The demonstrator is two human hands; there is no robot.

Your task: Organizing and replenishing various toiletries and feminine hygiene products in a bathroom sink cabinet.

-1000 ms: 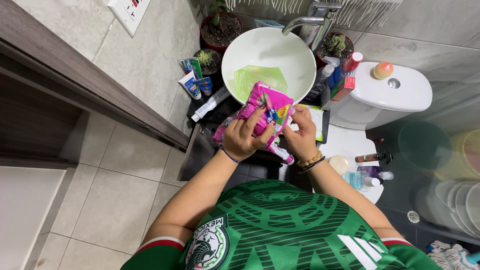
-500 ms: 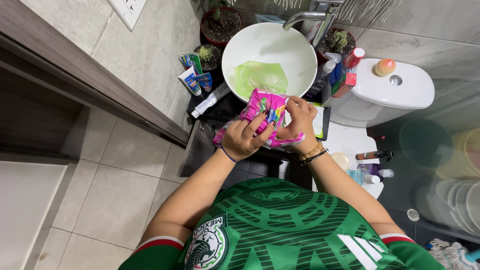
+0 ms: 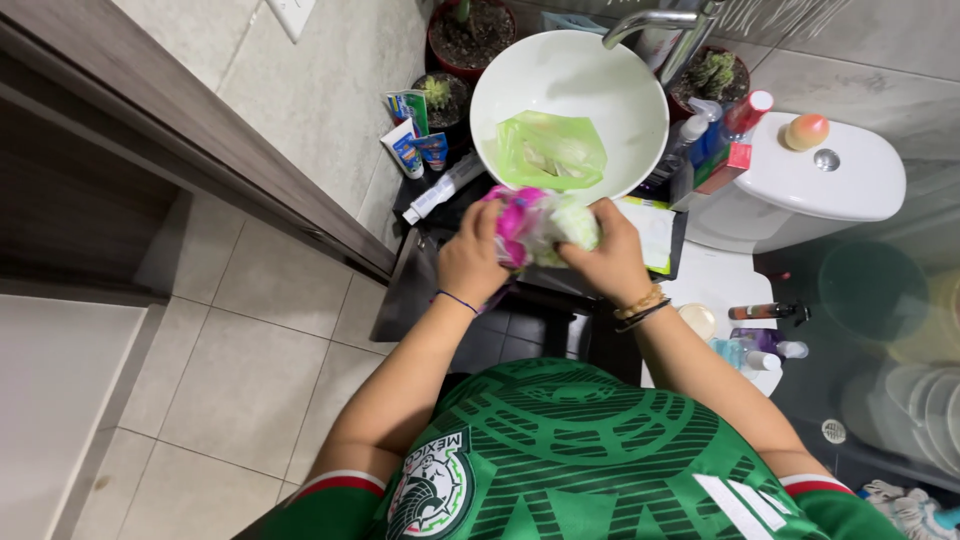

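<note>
Left hand (image 3: 468,264) and right hand (image 3: 612,262) both clamped on pink packet (image 3: 535,222), fingers (image 3: 493,222) curled tight round its two ends, packet bunched between them, held clear of table (image 3: 415,275) just short of white basin (image 3: 640,105), probably so both hands get purchase on crinkly wrap. Beyond fingertips: green bag (image 3: 550,150) lying loose in basin bottom, under tap (image 3: 655,20). Left of fingers: tubes (image 3: 412,140) and potted cactus (image 3: 440,95) parked against wall; right: bottles (image 3: 715,135) at basin rim.

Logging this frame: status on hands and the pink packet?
Left hand and right hand both gripping pink packet, blurred. Held in front of white sink; green bag inside. Nothing blocking.
</note>
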